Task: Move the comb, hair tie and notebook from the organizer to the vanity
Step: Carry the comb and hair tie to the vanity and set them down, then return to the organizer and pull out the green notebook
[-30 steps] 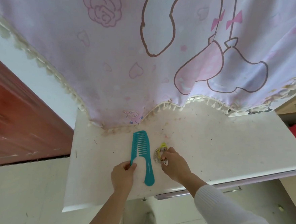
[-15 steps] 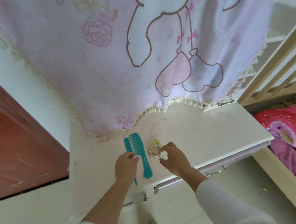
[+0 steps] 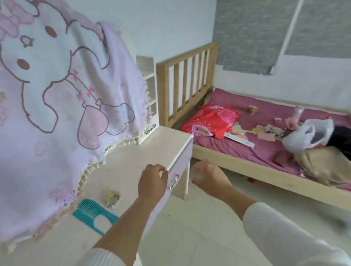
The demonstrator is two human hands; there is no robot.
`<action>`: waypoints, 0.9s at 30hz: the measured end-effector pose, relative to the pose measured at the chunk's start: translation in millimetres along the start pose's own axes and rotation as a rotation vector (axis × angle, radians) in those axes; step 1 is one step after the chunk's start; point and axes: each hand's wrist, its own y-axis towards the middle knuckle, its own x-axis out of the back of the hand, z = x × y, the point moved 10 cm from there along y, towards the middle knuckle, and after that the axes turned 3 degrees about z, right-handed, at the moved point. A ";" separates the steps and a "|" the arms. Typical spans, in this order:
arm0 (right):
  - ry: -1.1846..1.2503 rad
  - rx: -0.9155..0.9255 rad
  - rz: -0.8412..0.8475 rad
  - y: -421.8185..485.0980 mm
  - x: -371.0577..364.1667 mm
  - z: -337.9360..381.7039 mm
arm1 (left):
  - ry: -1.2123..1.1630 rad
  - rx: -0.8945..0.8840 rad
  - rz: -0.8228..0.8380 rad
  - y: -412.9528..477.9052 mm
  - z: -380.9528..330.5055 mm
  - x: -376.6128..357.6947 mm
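Lying on the white counter (image 3: 130,156) near its front edge, teal comb (image 3: 93,211) and hair tie (image 3: 112,198) sit just apart, left hand (image 3: 152,181) curled empty above the edge, right hand (image 3: 210,177) over floor, fingers (image 3: 195,168) loosely spread; notebook not discernible.

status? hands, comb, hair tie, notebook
Left hand and right hand empty, open, off the items. Comb and hair tie lie on vanity, apart. Notebook not seen. Nothing in the way.
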 end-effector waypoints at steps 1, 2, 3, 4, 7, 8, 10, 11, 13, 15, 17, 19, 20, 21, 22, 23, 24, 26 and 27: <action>0.007 -0.046 -0.039 -19.4 21.7 -17.7 | 0.009 -0.054 0.032 -5.8 -28.2 -13.5; 0.011 -0.087 -0.080 -39.9 42.6 -35.4 | 0.014 -0.104 0.063 -12.8 -56.2 -27.1; 0.012 -0.124 -0.124 -61.2 63.6 -53.1 | 0.017 -0.154 0.091 -21.4 -84.8 -41.2; 0.012 -0.164 -0.173 -84.6 84.6 -71.6 | 0.022 -0.213 0.118 -32.0 -114.7 -56.0; 0.007 -0.287 -0.320 -162.0 142.9 -128.4 | -0.004 -0.411 0.208 -76.6 -204.9 -104.9; 0.001 -0.333 -0.361 -191.8 160.6 -148.7 | -0.020 -0.473 0.242 -96.3 -234.9 -123.4; -0.006 -0.423 -0.441 -253.4 192.8 -188.2 | -0.026 -0.579 0.293 -138.7 -289.8 -160.3; -0.011 -0.471 -0.484 -289.3 209.1 -208.6 | -0.028 -0.622 0.320 -163.9 -317.3 -180.9; -0.029 -0.562 -0.554 -365.2 238.7 -246.6 | -0.038 -0.697 0.389 -220.6 -370.2 -222.5; -0.058 -0.642 -0.605 -447.5 265.1 -282.5 | -0.045 -0.777 0.465 -289.1 -423.5 -265.1; -0.097 -0.724 -0.661 -536.5 291.1 -315.9 | -0.048 -0.850 0.548 -367.8 -476.0 -305.9; -0.121 -0.835 -0.715 -629.8 312.9 -347.3 | -0.038 -0.919 0.642 -453.6 -525.5 -343.0; -0.135 -0.891 -0.735 -676.5 322.6 -361.1 | -0.039 -0.955 0.685 -498.1 -548.9 -359.0; -0.149 -0.946 -0.749 -721.5 331.9 -373.8 | -0.046 -0.994 0.722 -541.6 -571.8 -373.2; -0.164 -1.005 -0.764 -765.3 340.6 -386.6 | -0.053 -1.036 0.757 -584.3 -593.5 -386.1; -0.182 -1.067 -0.780 -808.0 349.3 -398.4 | -0.058 -1.079 0.792 -625.9 -614.4 -397.9; -0.195 -1.132 -0.796 -849.0 356.5 -409.0 | -0.054 -1.125 0.824 -666.0 -633.2 -408.3; -0.206 -1.250 -0.817 -926.1 367.1 -426.9 | -0.027 -1.230 0.868 -743.0 -668.8 -427.3; -0.210 -1.295 -0.819 -954.9 369.8 -434.1 | -0.018 -1.272 0.881 -771.6 -682.5 -433.9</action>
